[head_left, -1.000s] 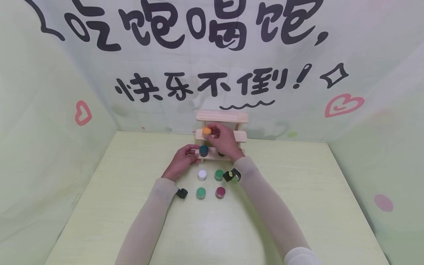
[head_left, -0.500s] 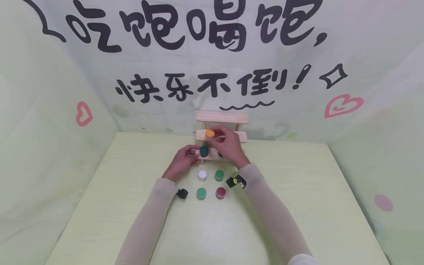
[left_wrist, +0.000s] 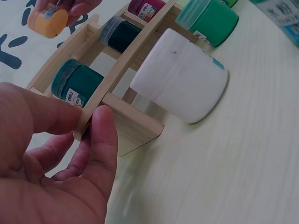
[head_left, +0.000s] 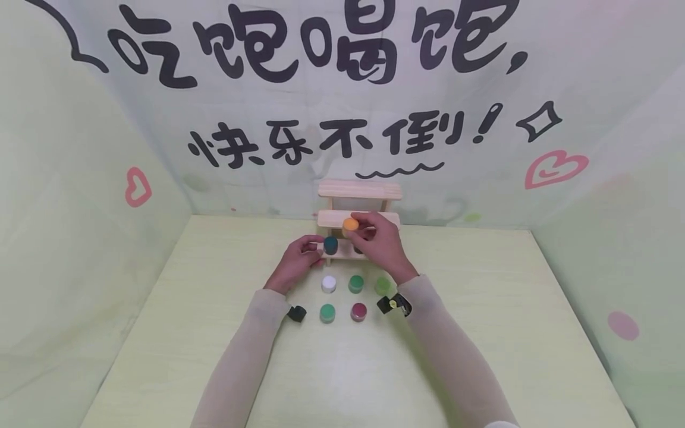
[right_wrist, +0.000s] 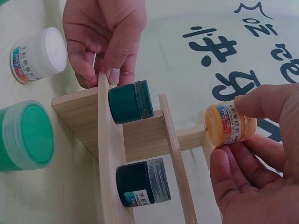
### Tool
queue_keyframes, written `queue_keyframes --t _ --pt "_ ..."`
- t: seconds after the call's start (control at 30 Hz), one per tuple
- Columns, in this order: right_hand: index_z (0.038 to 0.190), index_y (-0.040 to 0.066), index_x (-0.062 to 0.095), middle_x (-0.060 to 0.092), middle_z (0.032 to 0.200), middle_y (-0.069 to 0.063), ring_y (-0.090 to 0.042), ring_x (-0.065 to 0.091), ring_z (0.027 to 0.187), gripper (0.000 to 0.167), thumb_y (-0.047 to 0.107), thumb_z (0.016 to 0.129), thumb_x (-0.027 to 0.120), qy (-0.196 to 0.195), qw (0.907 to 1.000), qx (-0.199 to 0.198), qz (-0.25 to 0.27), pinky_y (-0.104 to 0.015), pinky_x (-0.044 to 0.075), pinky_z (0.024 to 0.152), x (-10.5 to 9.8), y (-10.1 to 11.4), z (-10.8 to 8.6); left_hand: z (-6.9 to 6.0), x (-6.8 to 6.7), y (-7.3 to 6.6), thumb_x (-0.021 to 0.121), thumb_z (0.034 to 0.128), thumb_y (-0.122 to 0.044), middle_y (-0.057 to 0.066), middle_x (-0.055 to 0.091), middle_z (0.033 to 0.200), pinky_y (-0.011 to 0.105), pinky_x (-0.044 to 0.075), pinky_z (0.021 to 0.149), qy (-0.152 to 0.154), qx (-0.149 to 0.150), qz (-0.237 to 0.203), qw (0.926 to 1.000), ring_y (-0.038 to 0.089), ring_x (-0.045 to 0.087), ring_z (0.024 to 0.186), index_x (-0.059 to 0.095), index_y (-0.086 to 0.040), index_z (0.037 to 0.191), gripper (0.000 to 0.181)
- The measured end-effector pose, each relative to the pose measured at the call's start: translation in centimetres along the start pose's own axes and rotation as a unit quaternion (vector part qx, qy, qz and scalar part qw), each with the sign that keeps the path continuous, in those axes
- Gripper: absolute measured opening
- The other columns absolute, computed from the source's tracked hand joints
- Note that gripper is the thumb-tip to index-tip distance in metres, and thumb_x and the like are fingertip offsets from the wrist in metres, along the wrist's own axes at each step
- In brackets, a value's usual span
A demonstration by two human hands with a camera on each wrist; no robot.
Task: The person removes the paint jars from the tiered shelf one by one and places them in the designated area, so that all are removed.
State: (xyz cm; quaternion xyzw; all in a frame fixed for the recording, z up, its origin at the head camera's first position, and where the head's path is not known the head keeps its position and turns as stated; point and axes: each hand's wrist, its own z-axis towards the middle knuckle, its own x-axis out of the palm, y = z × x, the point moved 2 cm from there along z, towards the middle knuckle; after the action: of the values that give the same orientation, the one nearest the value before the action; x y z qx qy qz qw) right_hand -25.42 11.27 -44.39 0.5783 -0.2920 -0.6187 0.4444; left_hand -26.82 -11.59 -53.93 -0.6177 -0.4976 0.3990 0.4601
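A small tiered wooden rack (head_left: 360, 189) stands against the back wall. At its lower left end, my left hand (head_left: 293, 261) pinches the bottom board between thumb and fingers, plain in the left wrist view. My right hand (head_left: 386, 244) holds an orange paint jar (head_left: 350, 226) by its fingertips in front of the middle board; whether the jar touches the wood I cannot tell. On the bottom board sit a teal paint jar (right_wrist: 130, 102) and a very dark green one (right_wrist: 142, 183). A magenta jar (left_wrist: 145, 8) shows farther along that board in the left wrist view.
Before the rack, paint jars stand on the pale table (head_left: 342, 374): white (head_left: 329, 284), green (head_left: 355, 284), light green (head_left: 382, 286), mint green (head_left: 327, 313) and dark red (head_left: 359, 312). A printed cloth wall (head_left: 257, 196) rises right behind the rack.
My right hand has moved right and down with the orange jar, from the middle board's left end toward its centre. The left hand keeps its place on the rack.
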Motion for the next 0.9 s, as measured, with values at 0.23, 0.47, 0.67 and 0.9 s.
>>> queue_keyframes --t 0.23,0.47,0.67,0.9 --pt "0.136 0.014 0.069 0.067 0.123 -0.005 -0.025 0.071 0.112 0.044 0.019 0.094 0.081 0.005 0.9999 0.006 -0.007 -0.039 0.063 0.100 -0.5 -0.8 -1.3 -0.1 0.3 0.0 0.066 0.1012 -0.006 0.013 0.060 0.118 0.029 0.064 0.089 0.001 0.005 0.000 1.0000 0.019 0.071 0.097 0.064 -0.013 0.137 0.036" --pt "0.131 0.015 0.070 0.069 0.122 -0.005 -0.023 0.071 0.109 0.040 0.022 0.093 0.082 0.012 0.9998 -0.003 -0.014 -0.040 0.064 0.097 -0.9 -1.5 -2.0 -0.1 0.1 0.0 0.066 0.1015 -0.006 0.013 0.060 0.117 0.028 0.064 0.087 -0.001 0.007 0.006 1.0000 0.019 0.072 0.094 0.064 -0.013 0.137 0.036" --pt "0.130 0.014 0.071 0.071 0.124 -0.006 -0.025 0.071 0.109 0.039 0.021 0.093 0.081 0.015 0.9997 -0.016 -0.005 -0.045 0.064 0.096 -1.3 -2.2 -2.9 0.1 0.1 0.1 0.066 0.1014 -0.005 0.013 0.059 0.117 0.028 0.064 0.088 0.002 0.003 0.000 1.0000 0.017 0.071 0.094 0.063 -0.012 0.137 0.037" --pt "0.131 0.009 0.069 0.072 0.125 -0.007 -0.027 0.070 0.112 0.042 0.020 0.093 0.081 0.018 0.9995 -0.027 0.003 -0.047 0.063 0.099 -1.7 -2.7 -4.1 0.0 0.1 0.1 0.065 0.1016 -0.005 0.011 0.056 0.114 0.029 0.065 0.089 0.001 0.008 -0.003 1.0000 0.017 0.071 0.094 0.063 -0.010 0.138 0.037"
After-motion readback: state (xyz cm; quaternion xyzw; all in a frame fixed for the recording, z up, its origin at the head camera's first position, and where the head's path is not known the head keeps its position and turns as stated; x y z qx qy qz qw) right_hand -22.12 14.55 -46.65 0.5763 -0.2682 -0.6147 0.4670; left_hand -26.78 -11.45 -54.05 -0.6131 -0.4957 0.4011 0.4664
